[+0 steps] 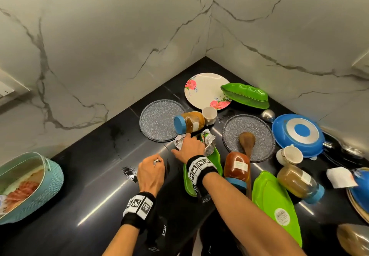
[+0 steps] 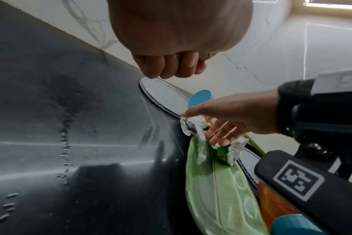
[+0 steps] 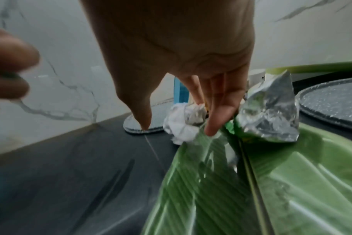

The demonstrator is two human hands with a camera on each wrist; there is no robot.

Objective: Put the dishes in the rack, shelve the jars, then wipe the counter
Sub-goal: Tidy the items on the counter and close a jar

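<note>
My left hand (image 1: 151, 171) hovers just above the black stone counter (image 1: 89, 176), fingers curled round a small scrap of silvery foil (image 1: 157, 161); I judge it is collecting litter so the surface can be wiped later. My right hand (image 1: 190, 149) reaches farther in, fingers straight and spread, tips resting on the crumpled foil snack wrapper (image 3: 269, 117) and a wad of white paper (image 3: 180, 127) at the far end of the green leaf-shaped plastic tray (image 3: 251, 182). It grips nothing yet. The litter lies on the dishes, so clearing it first seems sensible. Dishes and jars are all on the counter, none racked or shelved: a blue-lidded glass jar of yellow-brown paste (image 1: 188, 122) lies tipped on a grey speckled round plate (image 1: 159, 120), a second jar of red-brown sauce (image 1: 237, 166) lies to the right beside a wooden spoon (image 1: 247, 142). No rack or shelf is in view. A teal woven basket (image 1: 52, 178) sits at near left.
</note>
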